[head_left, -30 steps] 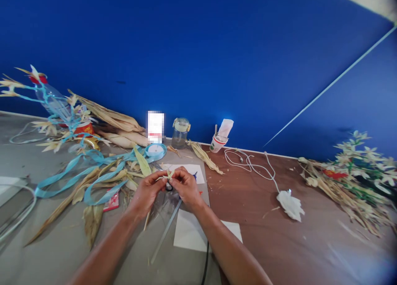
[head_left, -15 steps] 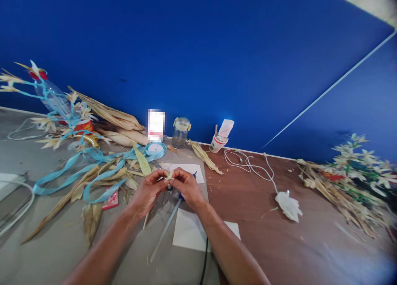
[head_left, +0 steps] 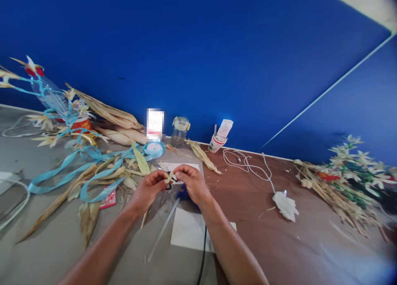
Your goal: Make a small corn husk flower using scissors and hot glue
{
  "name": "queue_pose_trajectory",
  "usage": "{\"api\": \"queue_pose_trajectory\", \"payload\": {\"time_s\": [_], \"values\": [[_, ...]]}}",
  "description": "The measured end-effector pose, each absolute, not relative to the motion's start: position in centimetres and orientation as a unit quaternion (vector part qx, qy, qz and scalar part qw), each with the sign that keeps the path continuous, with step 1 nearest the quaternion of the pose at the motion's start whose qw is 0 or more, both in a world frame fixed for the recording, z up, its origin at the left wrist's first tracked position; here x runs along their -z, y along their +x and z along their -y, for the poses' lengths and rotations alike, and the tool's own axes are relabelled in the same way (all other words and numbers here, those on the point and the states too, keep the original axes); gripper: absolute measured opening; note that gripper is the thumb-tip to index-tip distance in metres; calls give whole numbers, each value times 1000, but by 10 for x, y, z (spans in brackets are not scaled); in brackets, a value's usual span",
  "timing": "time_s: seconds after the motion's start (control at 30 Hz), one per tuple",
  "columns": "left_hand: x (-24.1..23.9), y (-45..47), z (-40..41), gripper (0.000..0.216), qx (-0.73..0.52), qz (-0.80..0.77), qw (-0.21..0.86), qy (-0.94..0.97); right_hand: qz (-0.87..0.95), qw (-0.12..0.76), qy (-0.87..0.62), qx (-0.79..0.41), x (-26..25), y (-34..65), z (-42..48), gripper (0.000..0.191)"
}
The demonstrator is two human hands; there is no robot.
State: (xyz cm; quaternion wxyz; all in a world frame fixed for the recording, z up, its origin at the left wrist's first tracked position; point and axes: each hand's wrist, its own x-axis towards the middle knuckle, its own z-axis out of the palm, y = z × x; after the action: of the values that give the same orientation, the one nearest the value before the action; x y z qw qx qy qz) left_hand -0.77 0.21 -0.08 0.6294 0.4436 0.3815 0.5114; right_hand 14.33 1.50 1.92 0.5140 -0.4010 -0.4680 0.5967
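Left hand (head_left: 151, 188): thumb and fingertips pinched on a small pale husk piece (head_left: 168, 178), grip narrow. Right hand (head_left: 194, 185): fingertips drawn together right at the piece's other side; couldn't tell if they gripped it or just touched. Piece sat between both hands, over the grey part of the table (head_left: 124, 256).

Black loop (head_left: 169, 186) showed just under the piece; couldn't tell what it belonged to. Blue tool (head_left: 183, 192) lay below the right hand, partly hidden by it, clear stick (head_left: 164, 229) running from it toward the near edge. Paper (head_left: 187, 231) lay under the right forearm, with a black cord (head_left: 203, 256) over it.

Left of the hands: blue ribbon (head_left: 70, 163) in loose loops among dry husks (head_left: 88, 225), red packet (head_left: 108, 198) near them. Ribbon roll (head_left: 154, 149) lay flat beyond the left hand. Farther left, bottle (head_left: 51, 96) tilted, husk flowers on blue stems around it.

Along the blue wall (head_left: 198, 61): lidded jar (head_left: 180, 132), then a cup (head_left: 216, 143) with white paper sticking out. White cable (head_left: 248, 167) on the brown part, its end at a crumpled tissue (head_left: 285, 206). Far right: white flowers (head_left: 359, 165) on green stems, above more dry stalks.
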Motion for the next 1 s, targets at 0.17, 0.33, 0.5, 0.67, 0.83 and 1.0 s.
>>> {"api": "queue_pose_trajectory", "payload": {"time_s": [0.17,0.33,0.5,0.67,0.83,1.0], "values": [[-2,-7,-1,17,-507,-390,631,439,463,499,-431,-593,-25,140,-12,4],[-5,-6,-1,18,-497,-402,621,454,471,491,-454,-576,-27,139,-12,5],[-5,-5,0,17,-493,-405,612,467,501,468,-479,-548,-28,140,-11,8],[-1,-7,-1,14,-485,-403,608,481,527,452,-490,-527,-26,142,-11,8],[4,-12,-5,19,-502,-419,591,472,567,435,-504,-485,-25,144,-12,8],[1,-16,-6,19,-505,-444,574,468,640,397,-523,-401,-23,144,-13,7]]}}
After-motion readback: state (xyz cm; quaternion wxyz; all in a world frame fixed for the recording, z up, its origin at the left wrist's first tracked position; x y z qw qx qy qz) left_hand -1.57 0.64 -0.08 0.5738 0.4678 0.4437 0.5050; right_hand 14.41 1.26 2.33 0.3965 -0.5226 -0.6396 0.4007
